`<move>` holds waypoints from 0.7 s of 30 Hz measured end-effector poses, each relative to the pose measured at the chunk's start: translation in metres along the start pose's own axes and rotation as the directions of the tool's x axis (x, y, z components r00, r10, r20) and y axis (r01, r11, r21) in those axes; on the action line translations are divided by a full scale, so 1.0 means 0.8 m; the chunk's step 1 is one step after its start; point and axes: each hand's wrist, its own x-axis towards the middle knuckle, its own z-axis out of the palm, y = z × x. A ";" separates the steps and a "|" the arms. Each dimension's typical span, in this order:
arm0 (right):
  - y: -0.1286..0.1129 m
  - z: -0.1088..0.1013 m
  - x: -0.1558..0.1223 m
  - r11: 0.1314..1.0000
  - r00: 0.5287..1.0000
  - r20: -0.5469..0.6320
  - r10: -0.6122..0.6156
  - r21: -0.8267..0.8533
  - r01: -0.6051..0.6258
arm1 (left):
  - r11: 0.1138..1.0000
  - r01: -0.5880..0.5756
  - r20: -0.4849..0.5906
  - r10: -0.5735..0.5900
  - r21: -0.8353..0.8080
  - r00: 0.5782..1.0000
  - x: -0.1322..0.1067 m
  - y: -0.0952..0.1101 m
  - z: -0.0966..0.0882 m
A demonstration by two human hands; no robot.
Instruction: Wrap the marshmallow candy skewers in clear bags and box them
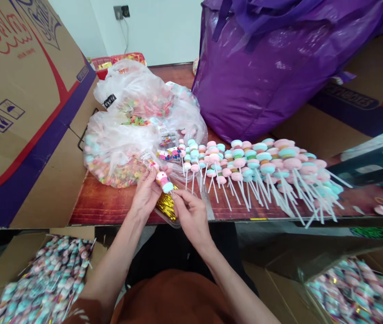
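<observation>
Candy (163, 180) slants above the gold strips (166, 207), its long axis running down from the left hand (145, 193), whose grip holds its upper body, to the right hand (191, 215), whose fingertips pinch its lower end. Neither hand is nearer; both touch it.

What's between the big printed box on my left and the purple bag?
In the head view, see-through plastic bags of colorful pieces, with a red container behind them.
</observation>
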 end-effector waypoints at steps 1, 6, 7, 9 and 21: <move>-0.001 0.002 0.000 0.991 0.996 0.011 0.084 0.106 -0.085 | 0.999 -0.019 -0.007 0.018 -0.033 1.000 0.000 -0.002 0.002; -0.011 0.009 0.003 0.758 0.903 0.157 0.400 0.498 -0.422 | 0.992 -0.065 -0.049 0.060 -0.105 0.997 -0.006 -0.008 0.014; -0.012 0.009 0.004 0.727 0.892 0.177 0.417 0.524 -0.443 | 0.994 -0.061 -0.050 0.056 -0.094 0.997 -0.008 -0.008 0.015; -0.013 0.009 0.006 0.717 0.893 0.179 0.414 0.541 -0.441 | 0.997 -0.046 -0.043 0.044 -0.054 0.998 -0.010 -0.009 0.015; 0.011 0.011 0.010 0.862 0.929 -0.050 -0.366 -0.395 0.318 | 0.993 -0.106 0.054 0.103 0.059 0.993 -0.015 -0.009 0.008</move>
